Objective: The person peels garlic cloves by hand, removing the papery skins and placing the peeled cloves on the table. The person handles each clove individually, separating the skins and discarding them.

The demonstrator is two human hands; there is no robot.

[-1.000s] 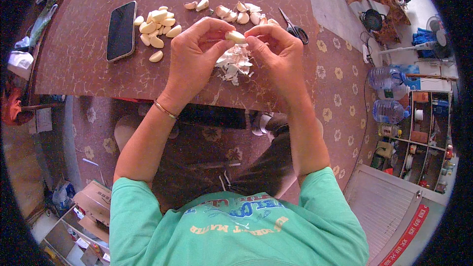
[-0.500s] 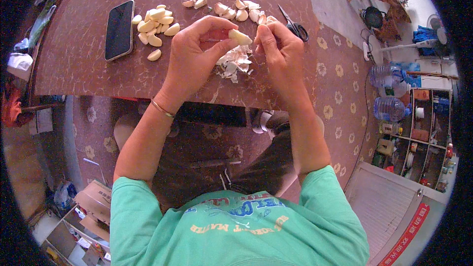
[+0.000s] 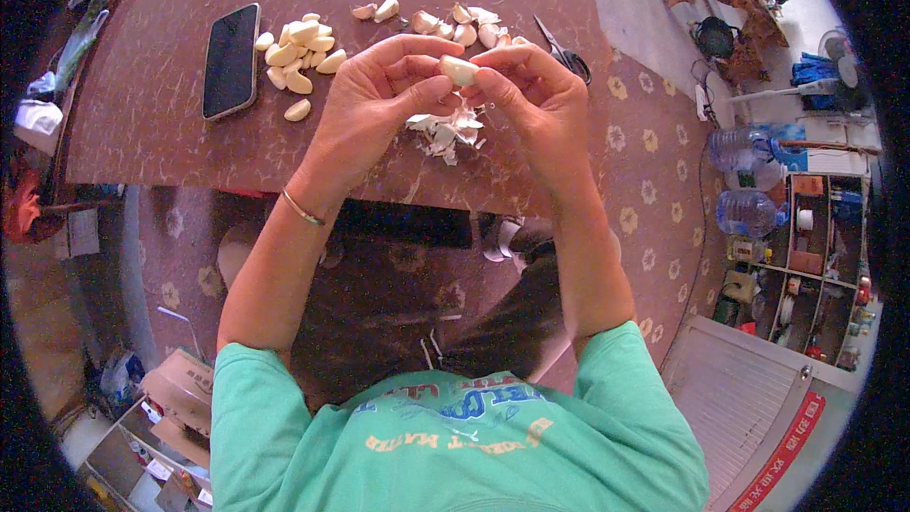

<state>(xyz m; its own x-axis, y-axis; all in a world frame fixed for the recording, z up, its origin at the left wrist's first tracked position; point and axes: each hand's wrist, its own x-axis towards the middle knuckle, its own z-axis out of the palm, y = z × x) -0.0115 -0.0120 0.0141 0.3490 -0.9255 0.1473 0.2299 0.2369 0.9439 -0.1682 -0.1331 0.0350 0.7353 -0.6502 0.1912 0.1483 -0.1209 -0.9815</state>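
Garlic peeling over a brown marbled worktop (image 3: 152, 123).
Left hand (image 3: 374, 95) and right hand (image 3: 531, 100) pinch 1 garlic clove (image 3: 459, 69) above the peel scraps (image 3: 444, 130); phone (image 3: 231, 60) and scissors (image 3: 561, 47) flank them; patterned carpet (image 3: 654, 180) beyond.

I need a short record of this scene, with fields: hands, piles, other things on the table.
left hand: holds garlic clove by fingertips
right hand: pinches the same clove
under hands: peels on table
peeled pile: left of the hands, beside phone
far pile: cloves at the far edge
scissors: right of the far pile
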